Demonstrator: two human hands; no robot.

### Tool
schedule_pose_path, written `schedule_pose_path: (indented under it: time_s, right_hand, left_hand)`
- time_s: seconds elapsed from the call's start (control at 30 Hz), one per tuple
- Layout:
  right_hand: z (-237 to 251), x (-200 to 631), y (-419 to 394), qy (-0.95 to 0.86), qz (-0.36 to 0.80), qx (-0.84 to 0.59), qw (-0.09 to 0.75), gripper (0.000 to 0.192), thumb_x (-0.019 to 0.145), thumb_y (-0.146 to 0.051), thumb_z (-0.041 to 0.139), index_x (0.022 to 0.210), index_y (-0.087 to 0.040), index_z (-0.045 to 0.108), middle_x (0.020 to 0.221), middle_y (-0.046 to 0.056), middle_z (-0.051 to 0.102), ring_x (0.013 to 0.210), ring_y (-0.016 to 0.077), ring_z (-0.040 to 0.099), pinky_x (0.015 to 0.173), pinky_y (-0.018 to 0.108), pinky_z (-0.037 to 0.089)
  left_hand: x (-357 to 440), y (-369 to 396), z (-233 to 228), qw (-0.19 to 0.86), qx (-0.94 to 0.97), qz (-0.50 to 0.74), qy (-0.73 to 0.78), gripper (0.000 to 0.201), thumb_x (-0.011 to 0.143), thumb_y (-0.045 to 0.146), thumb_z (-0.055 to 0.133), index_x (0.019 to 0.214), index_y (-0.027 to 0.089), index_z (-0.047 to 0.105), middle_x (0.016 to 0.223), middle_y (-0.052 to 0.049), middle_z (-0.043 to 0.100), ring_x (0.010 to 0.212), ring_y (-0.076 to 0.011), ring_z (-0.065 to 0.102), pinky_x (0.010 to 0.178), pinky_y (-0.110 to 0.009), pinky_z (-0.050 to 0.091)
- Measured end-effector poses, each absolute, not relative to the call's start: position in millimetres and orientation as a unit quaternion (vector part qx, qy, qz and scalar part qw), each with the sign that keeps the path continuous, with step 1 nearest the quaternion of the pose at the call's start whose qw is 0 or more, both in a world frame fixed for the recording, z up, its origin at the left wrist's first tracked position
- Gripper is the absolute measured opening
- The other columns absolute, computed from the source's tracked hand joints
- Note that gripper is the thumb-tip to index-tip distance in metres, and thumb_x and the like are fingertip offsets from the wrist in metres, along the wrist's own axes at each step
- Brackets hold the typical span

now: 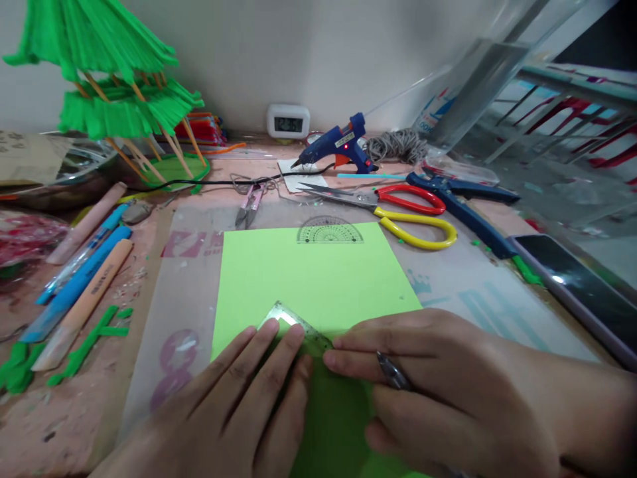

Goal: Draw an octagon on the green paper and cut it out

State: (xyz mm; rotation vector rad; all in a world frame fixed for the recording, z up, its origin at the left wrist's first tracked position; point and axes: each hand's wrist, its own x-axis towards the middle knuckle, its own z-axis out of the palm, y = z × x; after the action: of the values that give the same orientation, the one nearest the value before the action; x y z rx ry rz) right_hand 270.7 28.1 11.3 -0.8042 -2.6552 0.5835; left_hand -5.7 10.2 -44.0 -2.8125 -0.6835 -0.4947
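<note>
Pressing the clear ruler (298,330) flat on the green paper (313,279) near the table's front edge, the left hand (233,405) is lying spread while the right hand (448,385) is pinching a pen (393,372), best kept tight along the ruler's edge.

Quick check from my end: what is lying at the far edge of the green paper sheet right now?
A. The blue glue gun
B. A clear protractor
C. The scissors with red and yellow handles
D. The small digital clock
B. The clear protractor lies on the far edge of the green paper sheet, while both hands press a ruler at its near part.
</note>
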Motion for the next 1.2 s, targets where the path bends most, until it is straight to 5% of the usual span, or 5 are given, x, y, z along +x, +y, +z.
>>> schedule_pose_path:
  time_s: [0.13,0.27,0.4,0.77,1.2]
  right_hand:
    - [13.1,270.4,28.7,-0.91,0.243,-0.288,0.175,0.027,0.106,-0.025,0.052,0.092,-0.015,0.073,0.092,0.01,0.074,0.079,0.0155,0.071,0.072,0.021,0.057]
    - [12.7,270.4,29.7,-0.916,0.228,-0.289,0.16,0.025,0.106,-0.026,0.054,0.093,-0.015,0.073,0.09,0.01,0.074,0.079,0.0171,0.07,0.072,0.024,0.058]
    - [11.0,270.9,29.6,-0.92,0.223,-0.286,0.148,0.022,0.105,-0.029,0.058,0.094,-0.015,0.072,0.09,0.01,0.073,0.079,0.0167,0.07,0.072,0.023,0.057]
    - [11.2,267.7,29.5,-0.892,0.284,-0.31,0.165,0.019,0.1,-0.02,0.057,0.086,-0.016,0.07,0.082,0.006,0.075,0.069,0.0142,0.069,0.067,0.021,0.055]
    - [10.7,270.0,28.6,-0.9,0.266,-0.295,0.18,0.029,0.105,-0.028,0.055,0.086,-0.016,0.074,0.09,0.008,0.075,0.076,0.0141,0.071,0.069,0.02,0.056]
  left_hand:
    - [-0.6,11.2,-41.6,0.115,-0.948,-0.181,-0.235,0.029,0.106,0.014,0.04,0.127,0.009,0.058,0.13,-0.014,0.067,0.161,-0.0305,0.011,0.131,-0.041,0.01]
    - [-0.6,11.3,-41.0,0.125,-0.947,-0.184,-0.233,0.029,0.106,0.014,0.038,0.126,0.009,0.059,0.129,-0.013,0.068,0.142,-0.0283,0.046,0.129,-0.041,0.015]
    - [-1.4,12.0,-40.9,0.125,-0.946,-0.179,-0.238,0.03,0.106,0.015,0.038,0.127,0.01,0.058,0.13,-0.013,0.068,0.131,-0.0275,0.055,0.127,-0.041,0.017]
    - [-2.1,10.3,-41.9,0.104,-0.952,-0.168,-0.234,0.034,0.106,0.014,0.039,0.135,0.006,0.054,0.137,-0.017,0.062,0.161,-0.0334,0.004,0.131,-0.042,0.008]
    - [-11.6,8.6,-48.4,0.081,-0.958,-0.146,-0.232,0.044,0.106,0.018,0.04,0.147,0.004,0.045,0.156,-0.021,0.047,0.161,-0.0344,0.009,0.132,-0.042,0.006]
